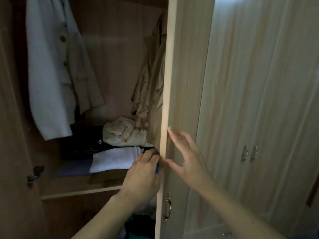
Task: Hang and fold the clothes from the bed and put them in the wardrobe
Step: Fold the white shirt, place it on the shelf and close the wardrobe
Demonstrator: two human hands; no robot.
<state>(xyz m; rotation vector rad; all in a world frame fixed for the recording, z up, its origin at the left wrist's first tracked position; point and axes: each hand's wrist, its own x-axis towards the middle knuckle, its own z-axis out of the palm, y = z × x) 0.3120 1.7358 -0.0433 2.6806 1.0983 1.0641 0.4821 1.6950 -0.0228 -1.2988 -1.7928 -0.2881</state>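
Wardrobe (120, 69) shelf: folded clothes (115, 161); door edge (164, 118) blocks right side.

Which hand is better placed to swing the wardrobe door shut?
Right. The right hand already lies open on the door at its edge; the left hand is inside, at the folded clothes.

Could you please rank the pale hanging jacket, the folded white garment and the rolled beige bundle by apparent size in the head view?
1. Pale hanging jacket.
2/3. Folded white garment and rolled beige bundle: too alike to rank.
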